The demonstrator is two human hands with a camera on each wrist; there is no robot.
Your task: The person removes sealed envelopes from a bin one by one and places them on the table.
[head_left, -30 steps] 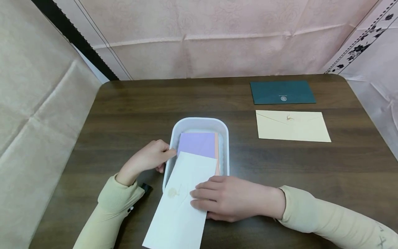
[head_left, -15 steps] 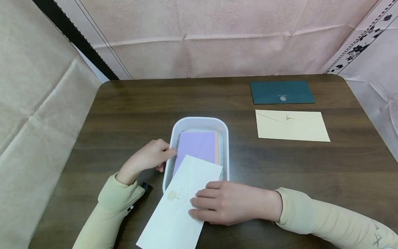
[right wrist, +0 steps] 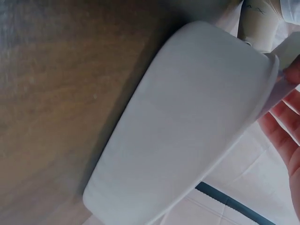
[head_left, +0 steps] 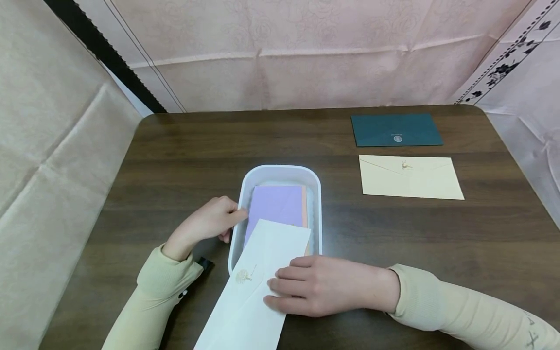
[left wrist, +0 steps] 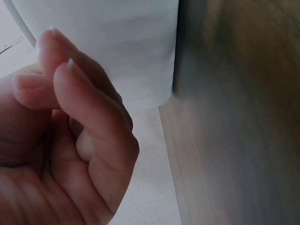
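A white plastic storage bin [head_left: 318, 218] stands at the middle of the table. My left hand [head_left: 214, 218] grips its left rim, thumb over the edge and fingers curled outside beside the wall. A white envelope [head_left: 253, 304] with a gold tree motif slants across the bin's near end, held at its right edge by my right hand [head_left: 317, 287]. The fingers lie on top of this envelope; the thumb is hidden in the head view. Inside the bin lie a purple envelope [head_left: 277, 204] and, showing as a strip at its right side, a peach envelope [head_left: 305, 204].
Toward the back right of the brown wooden table [head_left: 197, 160] lies a dark green envelope [head_left: 397, 129]. A cream envelope [head_left: 411, 177] with a small deer motif lies just in front of it. Pale cloth [head_left: 306, 73] hangs behind the table.
The white envelope has turned so its far end points more to the right and sits slightly nearer me. My right hand has shifted slightly toward me; my left hand has stayed at the rim.
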